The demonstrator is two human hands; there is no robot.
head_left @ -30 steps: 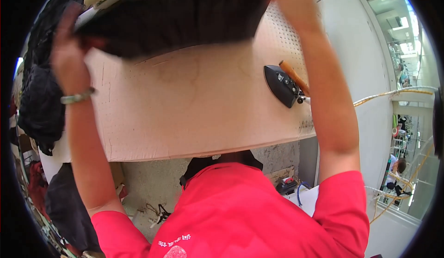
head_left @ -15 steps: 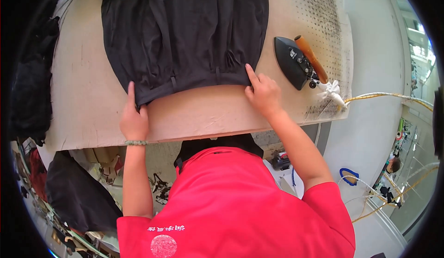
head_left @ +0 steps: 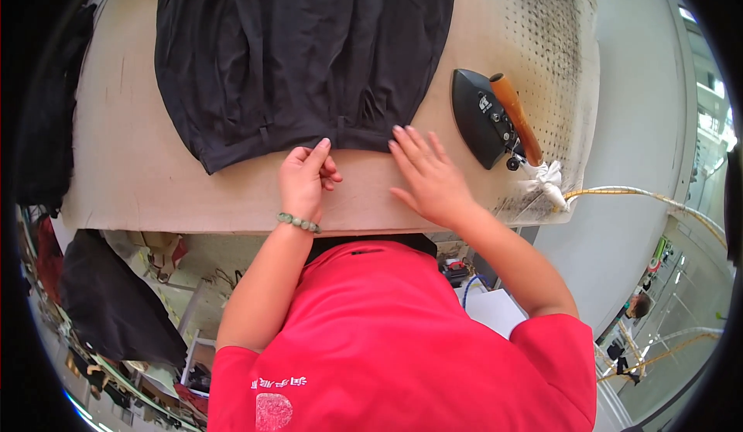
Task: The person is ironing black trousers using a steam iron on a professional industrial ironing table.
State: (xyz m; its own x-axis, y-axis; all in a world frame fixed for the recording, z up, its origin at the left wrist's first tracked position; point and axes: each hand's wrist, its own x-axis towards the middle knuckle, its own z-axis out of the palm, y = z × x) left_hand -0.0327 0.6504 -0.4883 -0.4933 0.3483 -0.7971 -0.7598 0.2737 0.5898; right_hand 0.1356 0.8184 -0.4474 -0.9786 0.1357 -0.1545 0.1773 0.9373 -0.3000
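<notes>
A black garment [head_left: 302, 53] with gathered folds, a waistband and belt loops lies flat, its waistband edge toward me. At the middle of that edge, beside a belt loop, my left hand [head_left: 306, 176] is closed, its thumb and fingertip pinching the waistband while the other fingers curl below. My right hand [head_left: 429, 176] lies open with fingers stretched out, fingertips touching the right end of the waistband. To the right of the garment rests a black iron [head_left: 476, 118] with an orange-brown handle [head_left: 515, 118], nearest to my right hand.
The pale padded ironing table [head_left: 155, 200] has a perforated, scorched patch at right. White cloth [head_left: 546, 180] wraps the iron's end, where a hose [head_left: 635, 192] leads off right. Dark clothes [head_left: 50, 114] hang along the left edge; a black cloth bundle [head_left: 120, 300] sits below.
My left hand has left the waistband's left corner and moved right to its middle. My right hand has gone from pointing to lying open. The garment has shifted slightly left.
</notes>
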